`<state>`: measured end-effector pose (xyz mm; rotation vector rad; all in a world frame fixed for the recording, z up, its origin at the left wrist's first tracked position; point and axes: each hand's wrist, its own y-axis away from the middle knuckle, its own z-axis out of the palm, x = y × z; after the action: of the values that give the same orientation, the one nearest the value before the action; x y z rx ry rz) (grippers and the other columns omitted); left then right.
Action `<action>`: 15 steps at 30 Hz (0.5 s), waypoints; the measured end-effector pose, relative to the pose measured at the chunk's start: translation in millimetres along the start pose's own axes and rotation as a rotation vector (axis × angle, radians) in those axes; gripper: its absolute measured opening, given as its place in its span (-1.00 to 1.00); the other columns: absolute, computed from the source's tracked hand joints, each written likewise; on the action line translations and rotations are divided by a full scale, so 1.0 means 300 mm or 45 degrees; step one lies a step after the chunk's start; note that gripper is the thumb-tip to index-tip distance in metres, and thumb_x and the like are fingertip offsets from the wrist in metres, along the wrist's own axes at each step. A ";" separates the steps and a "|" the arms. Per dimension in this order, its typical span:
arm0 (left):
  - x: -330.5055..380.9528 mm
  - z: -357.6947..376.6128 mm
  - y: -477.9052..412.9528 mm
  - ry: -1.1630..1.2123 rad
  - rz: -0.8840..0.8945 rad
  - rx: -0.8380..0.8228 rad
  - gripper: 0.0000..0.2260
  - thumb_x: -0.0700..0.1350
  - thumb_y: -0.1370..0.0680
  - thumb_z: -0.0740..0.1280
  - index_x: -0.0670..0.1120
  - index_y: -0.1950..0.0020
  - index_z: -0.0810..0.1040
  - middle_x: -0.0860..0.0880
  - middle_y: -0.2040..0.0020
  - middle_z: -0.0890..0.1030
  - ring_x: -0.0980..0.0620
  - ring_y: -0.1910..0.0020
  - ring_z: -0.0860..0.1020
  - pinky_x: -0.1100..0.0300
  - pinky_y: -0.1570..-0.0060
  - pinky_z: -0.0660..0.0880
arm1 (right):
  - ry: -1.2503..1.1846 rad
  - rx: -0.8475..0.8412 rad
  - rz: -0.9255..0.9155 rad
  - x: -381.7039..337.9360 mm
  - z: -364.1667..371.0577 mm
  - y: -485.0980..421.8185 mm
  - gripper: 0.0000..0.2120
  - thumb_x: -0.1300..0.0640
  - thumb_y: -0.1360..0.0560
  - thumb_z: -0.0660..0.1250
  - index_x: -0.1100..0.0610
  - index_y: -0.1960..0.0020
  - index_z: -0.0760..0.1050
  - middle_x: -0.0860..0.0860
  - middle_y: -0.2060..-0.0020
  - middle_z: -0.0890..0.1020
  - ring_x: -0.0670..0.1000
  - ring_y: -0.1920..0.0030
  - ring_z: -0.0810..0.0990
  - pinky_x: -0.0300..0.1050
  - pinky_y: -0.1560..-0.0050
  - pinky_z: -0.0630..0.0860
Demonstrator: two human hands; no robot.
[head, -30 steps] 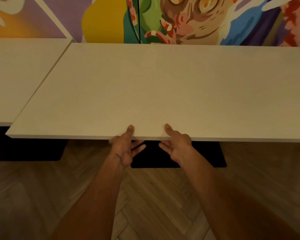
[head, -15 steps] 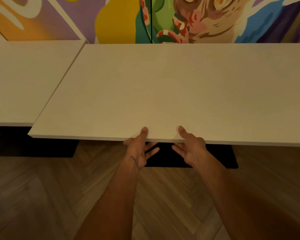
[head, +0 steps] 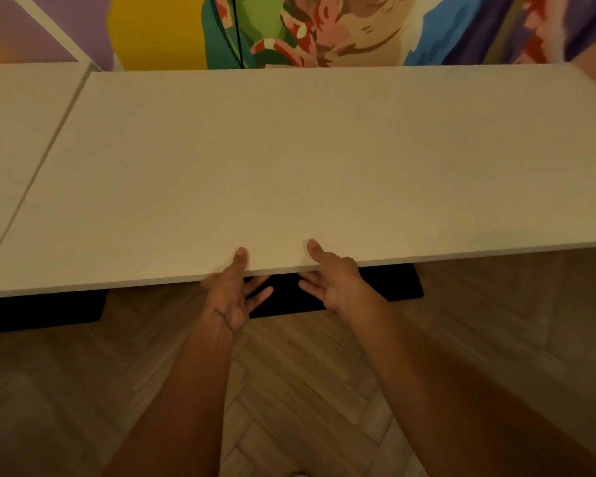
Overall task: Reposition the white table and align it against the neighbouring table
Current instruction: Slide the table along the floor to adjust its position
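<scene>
The white table (head: 324, 160) fills the middle of the head view, its top bare. Its left side runs along the neighbouring table (head: 14, 139) with only a thin seam between them. Its near left corner sticks out a little past the neighbour's front edge. My left hand (head: 231, 294) and my right hand (head: 334, 284) hold the near edge close together at its middle. Each thumb lies on top, and the fingers reach under the edge, where some show spread and others are hidden.
A colourful mural wall (head: 324, 29) stands right behind both tables. Black flat bases sit on the floor under the white table (head: 393, 284) and under the neighbour (head: 42, 311). Herringbone wood floor (head: 289, 390) lies on my side.
The white table's near edge now slants up to the right, and its left corner has slid to the frame's left edge. Both hands keep the same hold.
</scene>
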<state>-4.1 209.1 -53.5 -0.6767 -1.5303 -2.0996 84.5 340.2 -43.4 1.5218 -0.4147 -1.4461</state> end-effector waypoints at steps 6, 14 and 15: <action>-0.045 0.044 0.037 -0.147 -0.057 0.031 -0.58 0.21 -0.62 0.33 -0.04 -0.33 0.50 -0.07 -0.12 0.67 0.03 0.11 0.68 0.01 0.12 0.64 | 0.134 -0.121 0.076 -0.027 -0.117 0.044 -0.61 -0.02 -0.54 0.45 0.20 -0.23 0.50 0.13 -0.07 0.61 0.05 0.00 0.65 0.00 0.02 0.64; -0.207 0.286 0.143 -0.264 -0.255 -0.254 -0.66 0.18 -0.61 0.35 -0.03 -0.23 0.52 -0.09 -0.21 0.63 0.00 -0.09 0.65 0.10 0.05 0.62 | 0.038 0.094 -0.086 -0.129 -0.434 0.014 -0.54 -0.05 -0.53 0.44 0.20 -0.31 0.49 0.18 -0.27 0.58 0.07 -0.12 0.62 -0.03 -0.11 0.60; -0.220 0.317 0.138 -0.241 -0.250 -0.255 -0.61 0.17 -0.62 0.34 -0.05 -0.31 0.50 -0.10 -0.23 0.63 -0.01 -0.11 0.65 0.11 0.08 0.61 | 0.034 0.095 -0.094 -0.142 -0.458 0.010 -0.55 -0.05 -0.53 0.45 0.18 -0.30 0.49 0.18 -0.30 0.56 0.08 -0.13 0.61 -0.03 -0.11 0.60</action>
<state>84.3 293.3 -39.3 -0.8474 -1.5522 -2.4198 199.3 426.8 -39.0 1.6295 -0.4041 -1.4804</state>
